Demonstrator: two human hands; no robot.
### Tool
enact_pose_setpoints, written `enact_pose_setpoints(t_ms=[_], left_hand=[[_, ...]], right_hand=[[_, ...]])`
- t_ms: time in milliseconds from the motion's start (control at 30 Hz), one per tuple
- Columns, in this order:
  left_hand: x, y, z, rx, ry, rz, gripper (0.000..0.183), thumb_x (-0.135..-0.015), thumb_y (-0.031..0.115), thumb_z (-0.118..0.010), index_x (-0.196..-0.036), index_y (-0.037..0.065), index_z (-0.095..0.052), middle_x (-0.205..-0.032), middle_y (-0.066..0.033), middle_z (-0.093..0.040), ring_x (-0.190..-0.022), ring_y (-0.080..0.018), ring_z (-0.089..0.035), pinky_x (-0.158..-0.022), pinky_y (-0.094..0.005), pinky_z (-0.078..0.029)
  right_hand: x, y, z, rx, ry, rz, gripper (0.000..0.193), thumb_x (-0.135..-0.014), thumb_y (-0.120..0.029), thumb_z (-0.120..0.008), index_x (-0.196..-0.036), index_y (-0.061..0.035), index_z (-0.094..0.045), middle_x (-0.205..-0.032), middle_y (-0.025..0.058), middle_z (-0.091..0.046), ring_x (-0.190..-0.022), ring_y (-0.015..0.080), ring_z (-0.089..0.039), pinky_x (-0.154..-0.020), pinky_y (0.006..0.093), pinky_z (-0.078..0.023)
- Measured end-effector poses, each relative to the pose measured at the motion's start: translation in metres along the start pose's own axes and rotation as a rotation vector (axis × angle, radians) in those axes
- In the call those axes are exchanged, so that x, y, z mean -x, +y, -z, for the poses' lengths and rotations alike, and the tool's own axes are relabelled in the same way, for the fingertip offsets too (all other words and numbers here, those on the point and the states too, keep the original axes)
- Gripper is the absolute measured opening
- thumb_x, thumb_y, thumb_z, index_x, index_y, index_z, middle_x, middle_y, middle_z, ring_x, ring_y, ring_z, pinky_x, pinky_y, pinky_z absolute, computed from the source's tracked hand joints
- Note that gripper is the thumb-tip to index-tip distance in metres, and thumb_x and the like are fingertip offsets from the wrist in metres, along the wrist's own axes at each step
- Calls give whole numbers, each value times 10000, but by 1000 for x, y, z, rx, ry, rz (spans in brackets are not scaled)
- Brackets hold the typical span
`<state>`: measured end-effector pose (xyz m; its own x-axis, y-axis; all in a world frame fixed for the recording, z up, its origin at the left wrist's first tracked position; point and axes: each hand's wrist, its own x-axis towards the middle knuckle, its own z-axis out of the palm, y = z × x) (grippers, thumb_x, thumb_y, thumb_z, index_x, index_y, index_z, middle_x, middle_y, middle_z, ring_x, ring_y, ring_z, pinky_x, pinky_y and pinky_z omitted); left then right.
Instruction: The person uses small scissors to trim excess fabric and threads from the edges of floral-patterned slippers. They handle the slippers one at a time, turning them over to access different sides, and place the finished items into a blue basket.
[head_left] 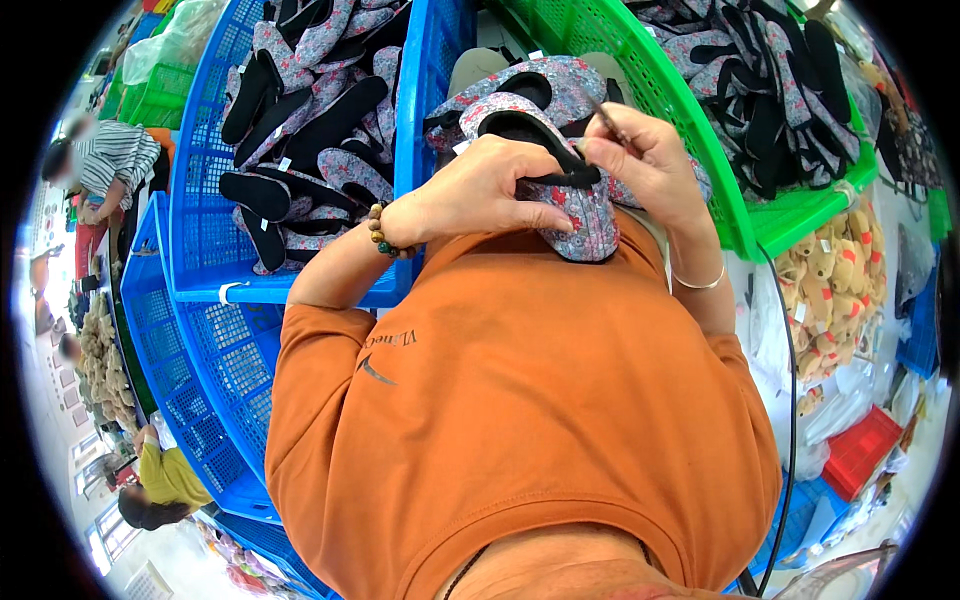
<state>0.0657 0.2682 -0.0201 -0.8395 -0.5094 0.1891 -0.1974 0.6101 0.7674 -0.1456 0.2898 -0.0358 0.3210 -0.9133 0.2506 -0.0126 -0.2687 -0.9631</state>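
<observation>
My left hand [490, 190] is closed around a slipper [592, 225] of grey floral fabric with red flowers and a black-edged opening. The thumb presses on the fabric while the fingers grip the black edge. Close by, my right hand [650, 165] is pinched at the slipper's edge and also holds a thin dark tool [612, 124] that sticks up from the fingers; its exact kind is not clear. More floral slippers [570, 85] lie on my lap behind the held one, partly hidden by my hands.
A blue crate [290, 290] piled with similar slippers stands at left, a green crate [735, 205] of them at right. Empty-looking blue crates [180, 370] sit further left. Tan plush toys [835, 290], a red crate [862, 452] and a black cable [793, 400] are at right. Co-workers [115, 165] are at far left.
</observation>
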Motion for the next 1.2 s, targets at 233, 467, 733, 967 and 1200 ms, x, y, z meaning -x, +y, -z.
enact_pose_setpoints(t_ms=[233,467,733,967,1200], left_hand=[[-10,-15,15,233,48,-52,194,-830,148,-656,-957,2,-642,-837,-103,-632,-762,-215,-608,-691,-296,-481],[-64,-51,5,-13,-284,-301,272,-737,120,-717,-961,1,-619,-940,-140,-634,-887,-289,-614,-764,-336,-489],[-96,-42,4,-135,60,-301,228,-719,-8,-652,-942,27,-621,-862,-107,-644,-771,-200,-637,-676,-280,-500],[-102,-13,50,-466,112,-305,302,-720,-8,-657,-1016,52,-648,-879,-116,-642,-803,-286,-624,-686,-319,-499],[-83,-43,58,356,-138,99,192,-800,106,-699,-945,-17,-673,-829,-31,-683,-777,-107,-633,-714,-235,-502]], right_hand=[[1,-2,-3,217,139,234,220,-852,-133,-652,-741,7,-522,-663,33,-435,-579,120,-386,-521,252,-332],[5,-7,-5,367,80,289,166,-775,-55,-691,-762,1,-536,-704,65,-473,-576,155,-431,-515,267,-359],[9,-26,-5,968,250,289,213,-576,-4,-731,-723,-62,-589,-757,34,-542,-566,205,-571,-508,310,-458],[-5,-4,22,729,641,234,298,-665,5,-725,-911,-33,-560,-811,45,-567,-622,150,-563,-561,274,-478],[-8,24,23,-62,295,-37,306,-748,-19,-747,-1001,2,-577,-886,7,-593,-784,55,-536,-706,184,-448]])
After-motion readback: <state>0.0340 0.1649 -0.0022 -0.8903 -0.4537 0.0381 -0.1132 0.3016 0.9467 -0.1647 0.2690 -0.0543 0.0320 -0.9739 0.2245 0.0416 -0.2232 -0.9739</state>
